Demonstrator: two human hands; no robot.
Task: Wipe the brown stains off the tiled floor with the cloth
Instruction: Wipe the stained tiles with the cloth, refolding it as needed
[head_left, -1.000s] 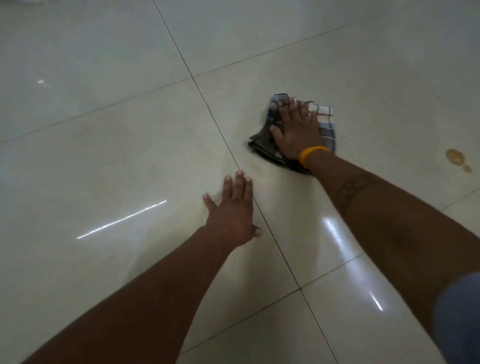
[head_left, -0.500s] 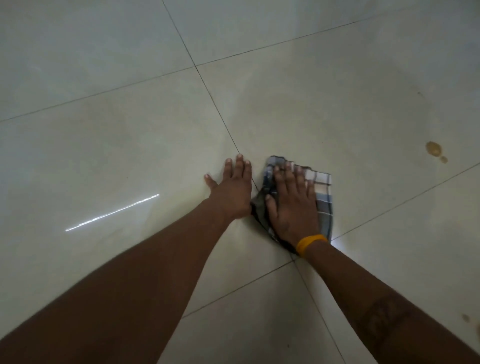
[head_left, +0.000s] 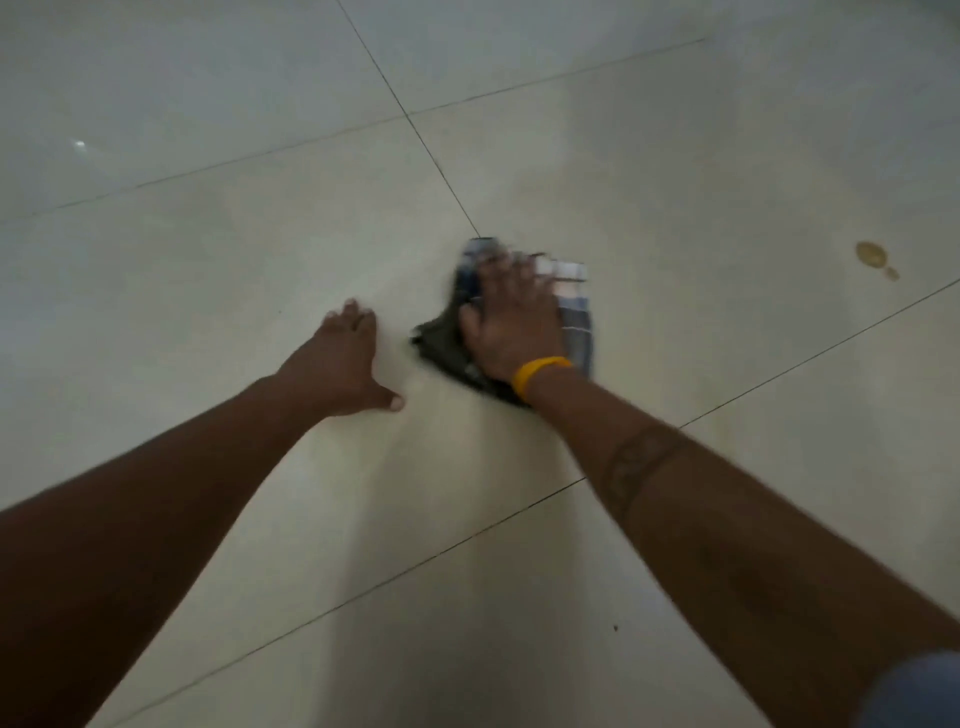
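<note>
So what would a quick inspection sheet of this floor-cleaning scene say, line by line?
Surface: glossy pale tiled floor with dark grout lines; a faint smeared haze shows around the cloth.
Job's things: checked cloth, bunched, flat on the floor; brown stain with a small drop beside it lies to the right, apart from the cloth, not yet wiped.
Clutter: nothing seen.
Hands: right hand presses palm-down on the cloth, blurred, yellow wristband on; left hand is flat on the bare floor, empty.
Cables: nothing seen.
Surroundings: only more tiles; a blue sleeve at the lower right corner.
</note>
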